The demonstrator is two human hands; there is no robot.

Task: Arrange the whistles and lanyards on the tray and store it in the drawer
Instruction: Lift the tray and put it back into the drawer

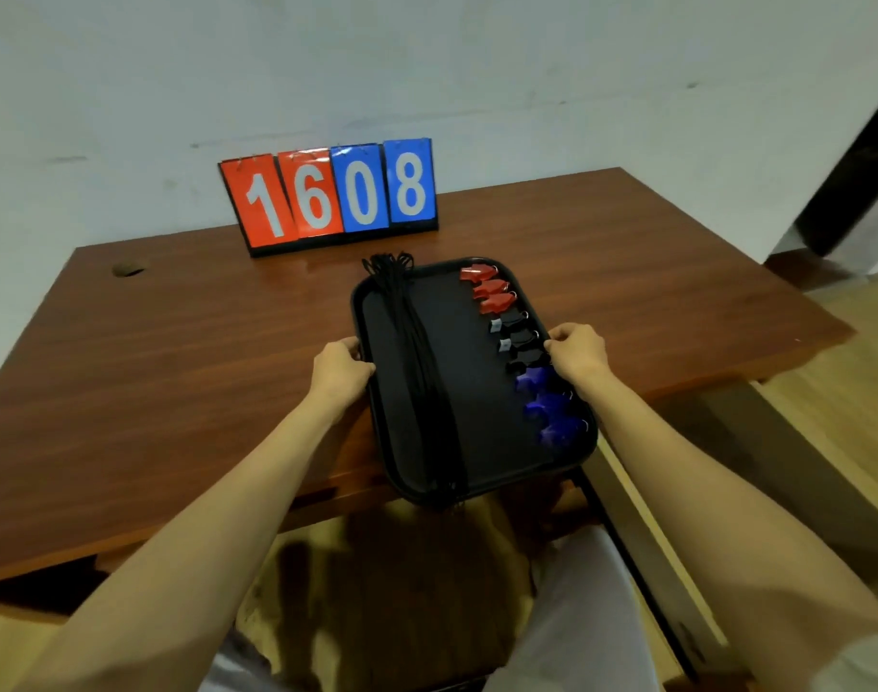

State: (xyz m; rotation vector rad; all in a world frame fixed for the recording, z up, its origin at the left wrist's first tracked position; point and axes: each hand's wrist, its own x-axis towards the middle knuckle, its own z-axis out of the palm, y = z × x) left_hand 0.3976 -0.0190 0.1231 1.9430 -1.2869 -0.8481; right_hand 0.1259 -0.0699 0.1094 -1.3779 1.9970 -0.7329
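Observation:
A black rectangular tray [472, 392] lies on the brown wooden table, its near end sticking out past the table's front edge. Black lanyards [417, 352] run lengthwise along its left side, their ends hanging over both short rims. Down the right side sits a row of whistles: three red whistles [489, 289] at the far end, three black whistles [517, 339] in the middle, three blue whistles [552, 407] nearest me. My left hand [339, 369] grips the tray's left rim. My right hand [576, 349] grips the right rim beside the black whistles.
A flip scoreboard [332, 197] reading 1608 stands at the table's back edge against the white wall. A round cable hole [127, 269] is in the table's far left. An open wooden drawer [402, 581] shows below the tray. A dark post [856, 157] stands at right.

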